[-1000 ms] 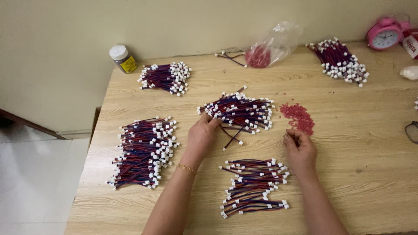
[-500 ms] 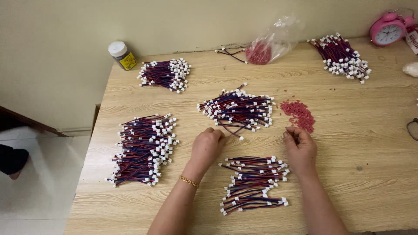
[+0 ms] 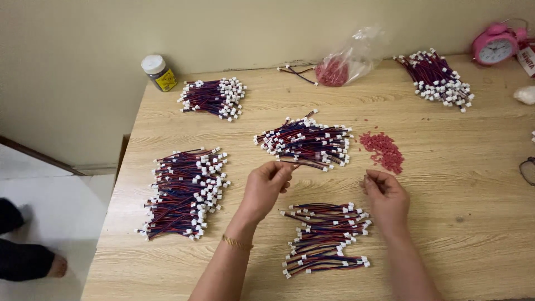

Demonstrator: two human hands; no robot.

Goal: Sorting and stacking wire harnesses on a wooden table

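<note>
My left hand (image 3: 266, 187) is lifted just above the wooden table (image 3: 457, 167) and pinches one thin red-and-blue wire lead (image 3: 304, 165), which runs right from my fingertips along the near edge of the middle pile of leads (image 3: 305, 142). My right hand (image 3: 385, 196) hovers below a small heap of red plastic bits (image 3: 383, 150). Its thumb and fingertips are pinched together, and anything between them is too small to see. A loose bundle of leads with white connectors (image 3: 326, 238) lies between my two forearms.
More bundles of leads lie at the left (image 3: 186, 192), back left (image 3: 214, 97) and back right (image 3: 437, 79). A clear bag of red bits (image 3: 345, 61), a small jar (image 3: 159, 72) and a pink alarm clock (image 3: 496, 45) stand along the wall. Someone's foot (image 3: 33, 259) is on the floor at left.
My left hand has drawn back from the middle pile, pulling one lead with it. My right hand has come away from the red heap, toward me and slightly left.
</note>
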